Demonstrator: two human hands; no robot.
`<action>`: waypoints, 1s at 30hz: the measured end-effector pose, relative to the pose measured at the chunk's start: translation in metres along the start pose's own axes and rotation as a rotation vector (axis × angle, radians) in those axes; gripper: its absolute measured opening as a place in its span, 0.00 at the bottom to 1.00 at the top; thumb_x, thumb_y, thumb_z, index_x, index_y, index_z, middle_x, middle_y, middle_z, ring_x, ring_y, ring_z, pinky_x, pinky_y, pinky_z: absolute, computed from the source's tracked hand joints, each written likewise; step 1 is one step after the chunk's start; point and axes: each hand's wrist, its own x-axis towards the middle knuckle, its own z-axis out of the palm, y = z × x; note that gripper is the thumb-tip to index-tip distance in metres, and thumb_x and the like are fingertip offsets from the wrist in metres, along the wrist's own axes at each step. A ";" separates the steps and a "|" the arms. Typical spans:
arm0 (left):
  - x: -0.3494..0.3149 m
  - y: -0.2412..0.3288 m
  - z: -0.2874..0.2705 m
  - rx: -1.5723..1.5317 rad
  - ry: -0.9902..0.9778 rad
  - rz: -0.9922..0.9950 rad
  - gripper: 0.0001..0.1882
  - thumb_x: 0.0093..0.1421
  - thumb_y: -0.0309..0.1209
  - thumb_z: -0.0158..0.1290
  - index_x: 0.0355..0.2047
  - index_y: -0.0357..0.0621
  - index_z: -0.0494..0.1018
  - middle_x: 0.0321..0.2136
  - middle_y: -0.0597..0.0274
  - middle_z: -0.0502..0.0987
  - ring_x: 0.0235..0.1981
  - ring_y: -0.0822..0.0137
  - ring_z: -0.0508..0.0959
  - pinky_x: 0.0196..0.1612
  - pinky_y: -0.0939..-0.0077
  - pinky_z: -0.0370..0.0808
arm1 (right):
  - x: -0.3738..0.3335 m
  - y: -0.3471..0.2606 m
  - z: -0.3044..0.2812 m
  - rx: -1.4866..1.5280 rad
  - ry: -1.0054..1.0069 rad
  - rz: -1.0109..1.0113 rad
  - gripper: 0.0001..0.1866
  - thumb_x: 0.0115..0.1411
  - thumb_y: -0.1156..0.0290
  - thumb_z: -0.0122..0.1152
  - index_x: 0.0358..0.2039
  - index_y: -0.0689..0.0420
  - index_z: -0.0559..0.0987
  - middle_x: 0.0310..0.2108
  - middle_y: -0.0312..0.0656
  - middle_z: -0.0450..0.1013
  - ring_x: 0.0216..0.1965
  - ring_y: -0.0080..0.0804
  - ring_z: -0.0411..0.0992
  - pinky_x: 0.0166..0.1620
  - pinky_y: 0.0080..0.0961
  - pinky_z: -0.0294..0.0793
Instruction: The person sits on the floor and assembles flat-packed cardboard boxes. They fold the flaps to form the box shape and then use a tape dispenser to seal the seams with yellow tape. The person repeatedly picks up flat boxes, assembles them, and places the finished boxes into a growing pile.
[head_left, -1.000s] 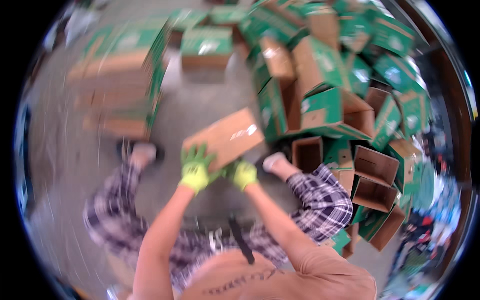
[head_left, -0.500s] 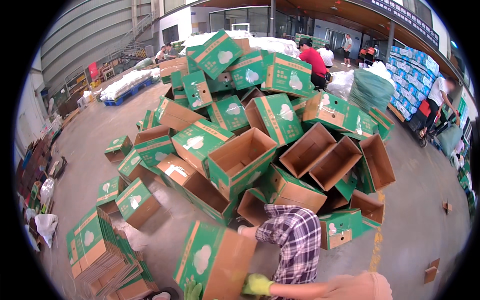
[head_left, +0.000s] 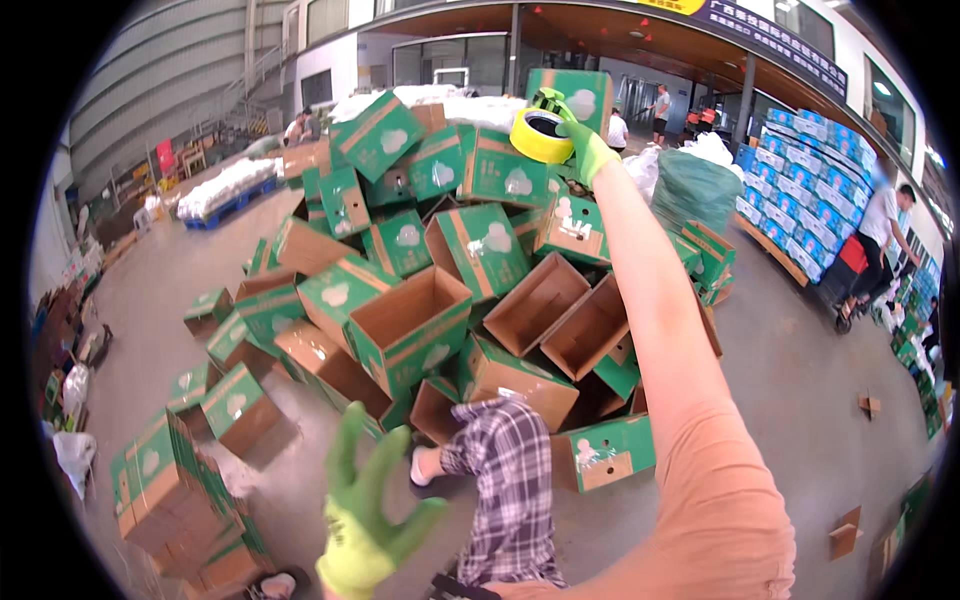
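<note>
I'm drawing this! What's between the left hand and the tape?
In the head view, green cardboard boxes lie heaped between the left hand and the yellow tape roll.

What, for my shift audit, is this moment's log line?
left hand: spread open | right hand: holding yellow tape roll | nearby: green cartons

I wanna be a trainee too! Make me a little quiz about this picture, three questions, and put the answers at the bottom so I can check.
1. True or false: the person's left hand is closed into a fist.
2. What colour is the roll in the person's right hand?
a) blue
b) yellow
c) red
3. Fill in the missing colour: the heaped boxes are brown and ____ on the outside.

Key:
1. False, it is spread open.
2. b
3. green
</note>
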 end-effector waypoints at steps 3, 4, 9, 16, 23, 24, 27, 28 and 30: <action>-0.069 -0.013 -0.030 0.003 -0.006 -0.386 0.39 0.44 0.31 0.64 0.58 0.38 0.66 0.62 0.40 0.61 0.64 0.42 0.61 0.63 0.54 0.60 | -0.047 0.116 0.019 0.503 -0.349 -0.050 0.24 0.58 0.68 0.64 0.55 0.57 0.71 0.50 0.43 0.71 0.49 0.36 0.72 0.54 0.35 0.74; -0.087 -0.023 -0.041 0.044 0.017 -0.417 0.37 0.45 0.30 0.64 0.58 0.40 0.67 0.61 0.41 0.63 0.62 0.42 0.64 0.61 0.56 0.63 | -0.077 0.156 0.012 0.748 -0.519 0.106 0.24 0.59 0.73 0.63 0.56 0.59 0.70 0.52 0.44 0.71 0.53 0.34 0.70 0.55 0.30 0.72; -0.105 -0.004 -0.078 -0.006 0.095 -0.563 0.33 0.48 0.26 0.62 0.57 0.40 0.69 0.58 0.50 0.69 0.60 0.51 0.68 0.62 0.61 0.62 | -0.314 0.306 -0.068 0.572 -0.003 0.138 0.24 0.65 0.61 0.57 0.58 0.57 0.70 0.48 0.38 0.74 0.48 0.33 0.74 0.50 0.33 0.75; -0.145 -0.042 -0.072 -0.297 0.633 -0.934 0.25 0.62 0.27 0.49 0.59 0.36 0.65 0.57 0.58 0.70 0.57 0.65 0.69 0.62 0.68 0.63 | -0.422 0.456 -0.069 0.395 -0.238 0.949 0.26 0.56 0.67 0.61 0.57 0.49 0.71 0.50 0.42 0.74 0.45 0.37 0.76 0.44 0.36 0.78; -0.177 -0.166 -0.022 -0.550 0.556 -1.190 0.23 0.62 0.22 0.52 0.59 0.37 0.67 0.53 0.60 0.72 0.53 0.71 0.72 0.56 0.76 0.68 | -0.401 0.668 -0.137 -0.737 -0.046 1.165 0.22 0.54 0.75 0.63 0.52 0.57 0.75 0.38 0.41 0.76 0.36 0.34 0.75 0.37 0.30 0.76; -0.187 -0.180 -0.024 -0.523 0.513 -1.235 0.24 0.62 0.23 0.51 0.59 0.37 0.66 0.53 0.60 0.72 0.53 0.70 0.71 0.57 0.75 0.67 | -0.395 0.664 -0.115 -0.832 -0.113 1.119 0.22 0.54 0.75 0.63 0.52 0.57 0.74 0.38 0.41 0.76 0.36 0.33 0.75 0.38 0.29 0.76; -0.206 -0.254 -0.015 -0.590 0.445 -1.267 0.25 0.62 0.25 0.54 0.59 0.36 0.66 0.53 0.60 0.72 0.54 0.71 0.71 0.56 0.75 0.68 | -0.343 0.636 -0.046 -0.922 -0.358 0.805 0.23 0.55 0.75 0.63 0.53 0.58 0.74 0.39 0.42 0.76 0.37 0.31 0.74 0.40 0.28 0.75; -0.214 -0.288 -0.008 -0.555 0.378 -1.263 0.26 0.62 0.26 0.54 0.60 0.37 0.65 0.55 0.58 0.71 0.55 0.69 0.70 0.57 0.74 0.68 | -0.317 0.622 -0.009 -0.906 -0.444 0.673 0.23 0.55 0.75 0.63 0.53 0.58 0.74 0.39 0.42 0.76 0.37 0.30 0.74 0.40 0.27 0.75; -0.228 -0.368 0.011 -0.440 0.245 -1.273 0.30 0.61 0.32 0.56 0.63 0.40 0.62 0.59 0.52 0.67 0.59 0.62 0.68 0.60 0.70 0.66 | -0.259 0.599 0.083 -0.826 -0.625 0.443 0.23 0.55 0.75 0.63 0.53 0.58 0.73 0.39 0.42 0.76 0.38 0.29 0.73 0.42 0.26 0.74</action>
